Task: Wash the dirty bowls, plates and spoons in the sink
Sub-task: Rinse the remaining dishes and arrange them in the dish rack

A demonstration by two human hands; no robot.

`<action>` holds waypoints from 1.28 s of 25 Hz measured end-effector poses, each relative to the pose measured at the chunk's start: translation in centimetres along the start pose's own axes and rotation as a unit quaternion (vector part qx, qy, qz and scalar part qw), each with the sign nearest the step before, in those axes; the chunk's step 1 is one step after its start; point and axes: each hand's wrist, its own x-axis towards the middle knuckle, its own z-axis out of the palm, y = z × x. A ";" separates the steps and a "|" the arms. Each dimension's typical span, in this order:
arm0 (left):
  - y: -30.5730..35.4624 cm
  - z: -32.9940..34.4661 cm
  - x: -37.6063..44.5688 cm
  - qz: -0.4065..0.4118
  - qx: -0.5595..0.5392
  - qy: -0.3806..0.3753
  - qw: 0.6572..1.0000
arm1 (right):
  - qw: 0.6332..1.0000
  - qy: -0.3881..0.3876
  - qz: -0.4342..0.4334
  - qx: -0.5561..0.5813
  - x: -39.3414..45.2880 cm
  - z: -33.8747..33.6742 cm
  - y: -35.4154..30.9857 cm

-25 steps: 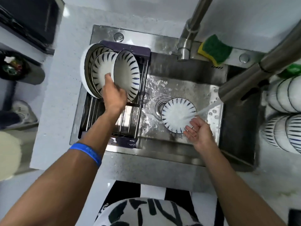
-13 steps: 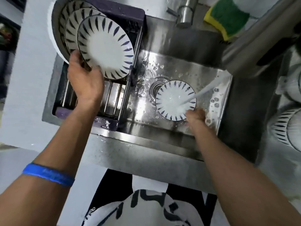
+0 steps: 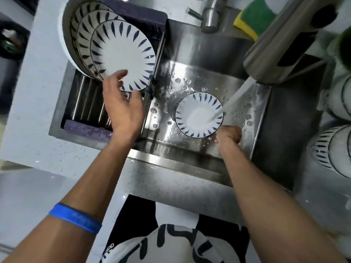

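A white plate with blue petal marks [image 3: 123, 54] leans in the drying rack [image 3: 89, 128] in front of other standing plates [image 3: 83, 27]. My left hand [image 3: 121, 105] hovers just below that plate with its fingers spread, holding nothing. A second small patterned plate [image 3: 195, 114] lies flat in the steel sink [image 3: 190, 73] over the drain, under the water stream [image 3: 233, 97] from the tap [image 3: 284, 44]. My right hand [image 3: 228, 135] sits at the near right rim of this plate with its fingers curled; whether it grips the rim is hidden.
A green and yellow sponge [image 3: 254, 18] lies on the ledge behind the sink. Stacked patterned bowls [image 3: 334, 149] stand on the counter at the right. The tap base [image 3: 210, 18] rises at the back. Water drops cover the sink floor.
My left hand has let go of the plate it set in the rack and drawn back toward the sink. My right hand has curled at the rim of the plate under the water.
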 end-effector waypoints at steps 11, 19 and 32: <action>-0.4 2.7 -2.6 -0.044 -0.016 -0.127 0.991 | 0.996 0.056 -0.024 -0.064 0.5 2.0 0.0; -0.6 2.9 -3.1 -0.087 -0.036 -0.180 0.979 | 0.972 0.175 -0.047 -0.148 -2.5 0.5 -0.1; -0.1 6.3 -4.8 -0.244 -0.090 -0.241 0.935 | 0.985 -0.048 -0.040 0.163 -6.1 -4.1 0.4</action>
